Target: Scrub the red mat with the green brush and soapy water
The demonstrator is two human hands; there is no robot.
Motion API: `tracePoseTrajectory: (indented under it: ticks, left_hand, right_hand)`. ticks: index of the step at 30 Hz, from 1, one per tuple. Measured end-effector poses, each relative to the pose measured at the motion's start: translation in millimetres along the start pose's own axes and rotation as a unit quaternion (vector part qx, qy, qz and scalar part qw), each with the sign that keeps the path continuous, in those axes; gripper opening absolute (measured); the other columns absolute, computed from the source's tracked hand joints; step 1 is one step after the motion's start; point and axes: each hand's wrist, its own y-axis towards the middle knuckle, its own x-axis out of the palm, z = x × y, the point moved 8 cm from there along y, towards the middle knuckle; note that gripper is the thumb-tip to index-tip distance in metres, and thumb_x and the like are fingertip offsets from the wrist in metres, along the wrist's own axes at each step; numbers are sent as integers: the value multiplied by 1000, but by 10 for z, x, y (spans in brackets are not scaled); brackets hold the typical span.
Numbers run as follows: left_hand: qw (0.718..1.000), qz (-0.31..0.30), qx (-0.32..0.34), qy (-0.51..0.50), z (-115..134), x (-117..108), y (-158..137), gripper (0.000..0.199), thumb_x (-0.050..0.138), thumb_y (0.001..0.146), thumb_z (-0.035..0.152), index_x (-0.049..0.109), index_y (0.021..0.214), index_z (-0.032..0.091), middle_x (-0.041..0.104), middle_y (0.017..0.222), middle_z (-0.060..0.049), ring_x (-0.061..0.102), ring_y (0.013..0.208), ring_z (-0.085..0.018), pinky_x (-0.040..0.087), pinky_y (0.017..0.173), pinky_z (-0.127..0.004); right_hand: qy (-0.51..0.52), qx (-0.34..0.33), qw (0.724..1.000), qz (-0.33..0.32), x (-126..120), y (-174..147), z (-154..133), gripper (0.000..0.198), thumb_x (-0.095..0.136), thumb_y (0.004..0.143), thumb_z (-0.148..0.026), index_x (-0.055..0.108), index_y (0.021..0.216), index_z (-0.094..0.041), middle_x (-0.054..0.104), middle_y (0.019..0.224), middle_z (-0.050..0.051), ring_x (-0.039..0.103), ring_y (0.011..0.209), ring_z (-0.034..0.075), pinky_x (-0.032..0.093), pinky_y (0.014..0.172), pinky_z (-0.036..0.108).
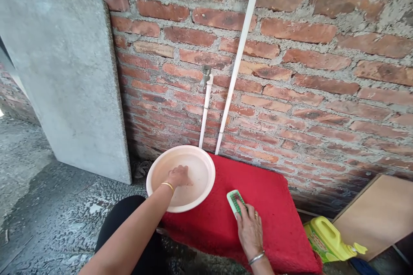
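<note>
A pale pink basin of cloudy water stands partly on the left end of a red cloth. My left hand, with a gold bangle at the wrist, is dipped into this water. Its knuckles show, but the fingertips are under the surface, so I cannot tell whether it holds anything. On the cloth lies a green scrub brush, angled away from me. My right hand grips its near end, thumb along the left side and fingers over the top. Where the fingers cover it, the brush is hidden.
A grey slab leans against the brick wall at left, above wet concrete floor. Behind the basin, a tap and white pipes run along the wall. At right stand a yellow jug and a tan board.
</note>
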Motion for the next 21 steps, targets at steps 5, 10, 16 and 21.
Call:
tracePoseTrajectory:
  ticks: [5,10,16,21]
  left_hand:
    - [1000,-9,-7,-6,17,-9,-14,73,73,66,51,55,129,20,52,140,-19,51,129,-38,42,103,-52]
    - [1000,-15,-5,-7,23,-2,-7,72,74,66,50,55,129,20,51,141,-20,50,130,-39,42,102,-53]
    - [1000,-6,-5,-6,21,-4,-21,72,74,67,51,55,129,20,52,141,-19,50,131,-39,42,103,-52]
    - [1000,-7,-3,-2,22,2,-15,75,73,68,53,54,132,19,53,140,-21,51,130,-39,42,103,-52]
  right_hand:
    - [-18,26,999,14,-48,-41,273,44,35,100,-38,62,133,-28,63,112,11,59,92,25,46,84,40]
    - [30,-23,999,21,22,-273,-103,42,38,100,-40,61,134,-31,62,115,10,59,98,25,45,91,40]
    - [50,-60,997,-20,121,-104,-669,41,42,98,-33,59,136,-37,63,118,7,59,101,23,45,92,39]
    - [32,-22,999,-33,88,215,-463,42,42,98,-32,59,136,-32,63,117,8,60,97,24,46,88,39]
